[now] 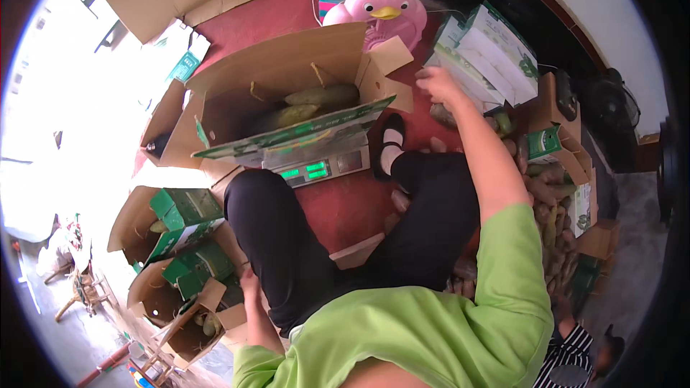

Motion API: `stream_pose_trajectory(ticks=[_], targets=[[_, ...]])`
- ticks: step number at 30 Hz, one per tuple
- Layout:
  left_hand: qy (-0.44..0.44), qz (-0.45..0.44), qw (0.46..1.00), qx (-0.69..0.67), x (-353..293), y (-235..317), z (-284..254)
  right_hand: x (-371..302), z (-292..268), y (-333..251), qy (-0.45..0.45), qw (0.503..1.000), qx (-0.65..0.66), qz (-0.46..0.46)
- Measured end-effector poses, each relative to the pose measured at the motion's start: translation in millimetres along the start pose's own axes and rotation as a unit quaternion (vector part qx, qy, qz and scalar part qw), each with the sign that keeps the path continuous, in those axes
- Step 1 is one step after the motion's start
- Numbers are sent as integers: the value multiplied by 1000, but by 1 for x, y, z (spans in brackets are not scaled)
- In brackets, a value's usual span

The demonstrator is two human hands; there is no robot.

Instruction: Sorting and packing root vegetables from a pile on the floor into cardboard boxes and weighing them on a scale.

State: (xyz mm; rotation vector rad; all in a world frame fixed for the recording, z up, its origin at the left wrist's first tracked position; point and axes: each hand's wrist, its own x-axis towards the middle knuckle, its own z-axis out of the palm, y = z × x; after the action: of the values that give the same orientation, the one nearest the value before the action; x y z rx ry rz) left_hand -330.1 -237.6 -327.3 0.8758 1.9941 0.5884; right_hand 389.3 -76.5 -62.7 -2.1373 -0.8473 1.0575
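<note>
My right hand [437, 84] reaches forward over the red floor, beside green-and-white cartons [474, 57]. Its fingers look slightly apart, with nothing visible in them. Below it lie wrapped green radishes [444, 115]. An open cardboard box [280, 79] stands in front of me on a digital scale [316, 170] with a lit green display. Long green radishes [323, 95] lie inside that box. My left hand [249, 284] is low beside my left knee, next to smaller open boxes [201, 266]; its fingers are mostly hidden.
A heap of wrapped radishes [550, 244] lies at my right, beside another open box [568, 151]. A pink duck-faced plastic item [388, 18] stands beyond the large box. Further boxes [176, 223] line my left side. A black fan [611, 104] is at far right.
</note>
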Motion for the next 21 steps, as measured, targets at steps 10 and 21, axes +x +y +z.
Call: stream_pose_trajectory(ticks=[10, 21], targets=[[-90, 193, 963, -166, -12, 362, 38, 34, 12, 28, -130, 991, -25, 2], [-159, 221, 955, -116, 4, 453, 82, 7, 39, 0, -211, 956, 202, -11]])
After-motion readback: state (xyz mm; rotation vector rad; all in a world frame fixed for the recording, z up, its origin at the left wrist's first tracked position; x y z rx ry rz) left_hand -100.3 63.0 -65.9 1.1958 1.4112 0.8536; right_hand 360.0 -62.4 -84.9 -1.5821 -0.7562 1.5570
